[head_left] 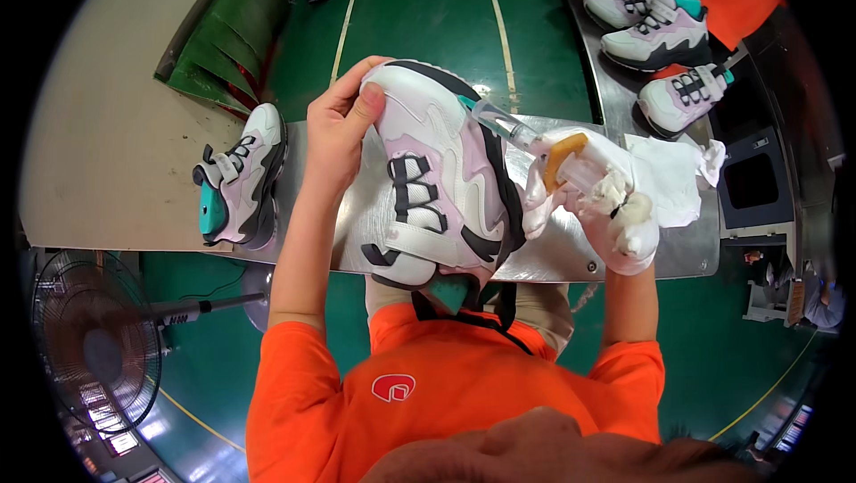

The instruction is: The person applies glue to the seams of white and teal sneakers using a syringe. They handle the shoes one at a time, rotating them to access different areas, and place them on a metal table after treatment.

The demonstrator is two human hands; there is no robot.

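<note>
My bare left hand (341, 122) grips the toe of a white and lilac sneaker (441, 162) with black trim, thumb on the upper. The shoe is tilted on its side, heel toward me, above a metal work surface (334, 215). My right hand (615, 206), wrapped in white cloth or a glove, is closed around a clear syringe (510, 126) with a tan flange. The syringe's teal tip is at the seam between the upper and the black sole, near the forefoot. Much of the right hand's fingers is covered by the white material.
Another sneaker (241, 180) with a teal insert stands at left, beside a green flap guard (227, 33). Several sneakers (655, 33) line a bench at right. A white cloth (664, 180) lies right of my right hand. A fan (98, 349) stands lower left.
</note>
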